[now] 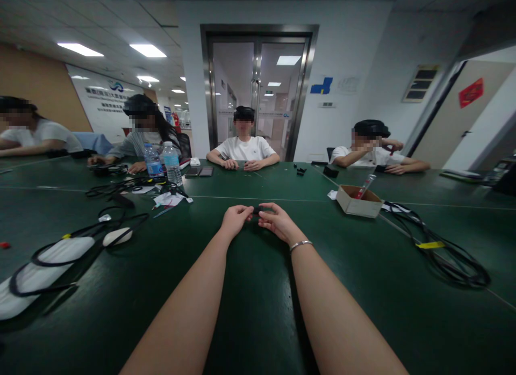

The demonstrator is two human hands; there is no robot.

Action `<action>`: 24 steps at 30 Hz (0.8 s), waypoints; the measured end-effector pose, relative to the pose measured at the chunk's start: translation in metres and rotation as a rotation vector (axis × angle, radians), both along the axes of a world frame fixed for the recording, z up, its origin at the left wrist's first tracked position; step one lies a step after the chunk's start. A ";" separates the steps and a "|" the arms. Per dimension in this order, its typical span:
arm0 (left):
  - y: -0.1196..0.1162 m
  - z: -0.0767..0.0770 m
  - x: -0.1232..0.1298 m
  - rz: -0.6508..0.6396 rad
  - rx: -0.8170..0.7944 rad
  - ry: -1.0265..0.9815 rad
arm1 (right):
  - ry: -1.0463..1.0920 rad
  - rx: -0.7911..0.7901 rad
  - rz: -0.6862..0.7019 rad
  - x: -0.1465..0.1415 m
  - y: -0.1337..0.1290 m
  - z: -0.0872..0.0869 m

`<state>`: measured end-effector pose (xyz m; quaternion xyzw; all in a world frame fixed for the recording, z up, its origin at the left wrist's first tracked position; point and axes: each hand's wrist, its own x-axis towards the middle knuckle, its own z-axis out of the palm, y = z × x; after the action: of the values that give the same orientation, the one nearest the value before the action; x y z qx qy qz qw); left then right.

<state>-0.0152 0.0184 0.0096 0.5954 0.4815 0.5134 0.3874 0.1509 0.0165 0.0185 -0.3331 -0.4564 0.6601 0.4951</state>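
Note:
Both my arms reach out over the dark green table [258, 305]. Between my hands is a small black object [257, 210], too small and too covered by fingers to name. My left hand [235, 223] pinches its left end between thumb and fingers. On its right end the thumb and fingertips of my right hand [279, 223] are closed. A silver bracelet [300, 245] circles my right wrist. The object is held close above the table; whether it touches the surface I cannot tell.
At left lie a white power strip [48, 267], black cables [116, 216] and a white computer mouse [117, 236]. Water bottles [172, 163] stand beyond. To the right are a small open box [360, 203] and a coiled cable [451, 257]. Several people sit around the table.

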 end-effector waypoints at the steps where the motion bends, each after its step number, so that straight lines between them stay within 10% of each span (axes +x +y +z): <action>1: 0.000 0.000 0.000 0.001 0.000 0.005 | -0.005 0.000 0.000 0.000 0.000 0.000; 24: 0.007 -0.009 0.000 0.071 -0.015 0.259 | -0.034 0.008 0.082 0.001 -0.001 0.001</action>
<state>-0.0153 0.0253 0.0006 0.6365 0.5520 0.4419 0.3078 0.1522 0.0156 0.0196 -0.3233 -0.4808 0.6721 0.4611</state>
